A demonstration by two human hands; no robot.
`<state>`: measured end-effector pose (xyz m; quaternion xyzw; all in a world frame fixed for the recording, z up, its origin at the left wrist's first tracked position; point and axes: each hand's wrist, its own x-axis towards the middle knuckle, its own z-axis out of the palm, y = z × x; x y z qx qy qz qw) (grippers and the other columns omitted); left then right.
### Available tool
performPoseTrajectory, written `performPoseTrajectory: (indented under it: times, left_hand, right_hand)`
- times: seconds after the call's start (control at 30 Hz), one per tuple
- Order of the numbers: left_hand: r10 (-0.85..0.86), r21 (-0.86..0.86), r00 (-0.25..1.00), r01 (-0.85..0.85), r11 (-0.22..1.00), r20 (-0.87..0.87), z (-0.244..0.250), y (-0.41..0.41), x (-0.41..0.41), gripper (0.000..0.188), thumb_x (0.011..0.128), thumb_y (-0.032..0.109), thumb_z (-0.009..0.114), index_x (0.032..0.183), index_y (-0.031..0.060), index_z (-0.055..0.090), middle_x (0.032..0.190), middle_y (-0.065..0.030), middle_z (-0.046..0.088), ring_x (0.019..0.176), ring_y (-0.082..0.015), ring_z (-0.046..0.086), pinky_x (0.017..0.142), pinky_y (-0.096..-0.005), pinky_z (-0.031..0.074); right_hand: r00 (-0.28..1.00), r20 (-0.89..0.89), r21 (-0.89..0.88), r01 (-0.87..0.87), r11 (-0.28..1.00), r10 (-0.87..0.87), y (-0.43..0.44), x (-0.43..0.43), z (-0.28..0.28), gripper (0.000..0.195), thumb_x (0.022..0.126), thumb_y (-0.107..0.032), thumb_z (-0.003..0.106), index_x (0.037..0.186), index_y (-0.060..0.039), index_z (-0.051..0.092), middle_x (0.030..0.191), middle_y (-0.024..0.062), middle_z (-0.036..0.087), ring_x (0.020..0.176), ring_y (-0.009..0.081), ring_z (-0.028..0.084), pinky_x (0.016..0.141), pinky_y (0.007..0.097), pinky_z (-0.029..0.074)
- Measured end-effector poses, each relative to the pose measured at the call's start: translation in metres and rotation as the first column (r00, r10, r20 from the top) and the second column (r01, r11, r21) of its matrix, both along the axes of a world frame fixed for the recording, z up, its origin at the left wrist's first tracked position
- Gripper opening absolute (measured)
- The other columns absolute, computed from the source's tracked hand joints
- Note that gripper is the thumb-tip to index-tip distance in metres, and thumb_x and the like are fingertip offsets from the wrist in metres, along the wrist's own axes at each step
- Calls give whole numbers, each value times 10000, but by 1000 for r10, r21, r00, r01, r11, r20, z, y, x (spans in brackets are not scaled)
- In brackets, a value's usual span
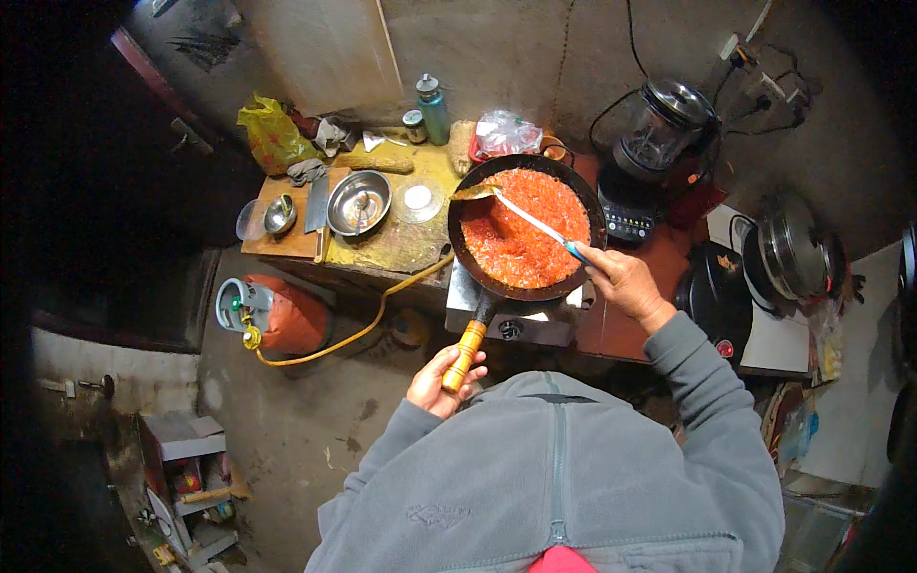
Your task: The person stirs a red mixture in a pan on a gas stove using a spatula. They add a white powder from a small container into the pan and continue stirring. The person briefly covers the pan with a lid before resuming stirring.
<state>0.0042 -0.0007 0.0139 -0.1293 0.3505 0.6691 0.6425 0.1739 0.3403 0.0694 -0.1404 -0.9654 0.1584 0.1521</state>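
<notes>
My left hand (433, 383) is wrapped around the yellow wooden handle (469, 349) of a dark wok (526, 291). In the wok lies a wide layer of chunky orange-red sauce (541, 204). My right hand (627, 283) grips the blue end of a metal cooking turner (534, 220), whose shaft crosses over the sauce. Its sauce-coated head is near the wok's left rim. Beneath the wok is a stainless-steel gas stove (509, 331) with a black knob on its front; the burner and any flame are hidden.
On the left table stand a steel bowl (335, 204), a cleaver (316, 204) on a cutting board (269, 243) and a bottle (432, 111). A yellow hose (380, 309) runs to an orange gas cylinder (297, 311). A blender (655, 136) and a black electric appliance (718, 297) are at right.
</notes>
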Motion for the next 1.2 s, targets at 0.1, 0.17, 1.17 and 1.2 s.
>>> performPoseTrajectory:
  times: [0.1,0.17,1.17,1.2]
  left_hand:
    - [9,-17,1000,-9,1000,-7,3,2,2,394,987,269,572,1335,99,499,1191,-124,651,1012,-258,653,615,-269,497]
    - [15,-6,1000,-15,1000,-19,1,0,3,390,989,271,569,1332,100,502,1194,-127,652,1013,-252,654,610,-264,497]
    - [52,-79,994,-59,995,-91,8,4,10,406,980,263,558,1345,96,497,1185,-136,669,956,-217,675,600,-249,501]
    - [53,-79,995,-59,995,-82,7,4,9,409,981,270,560,1346,98,493,1190,-134,668,943,-207,676,589,-242,510]
  right_hand:
    - [990,114,153,-103,983,86,21,17,3,481,895,-170,650,1362,-259,573,747,103,556,647,312,620,557,426,512]
    - [970,214,273,-176,946,119,26,26,22,530,870,-157,663,1378,-265,557,749,101,545,635,301,619,528,421,510]
    - [987,104,-809,154,567,-120,45,90,36,425,937,-61,607,1361,-62,593,1107,3,672,723,63,534,673,244,481]
    - [985,77,-772,157,616,-155,42,90,36,428,938,-61,607,1366,-66,588,1116,-3,673,720,61,529,671,244,479]
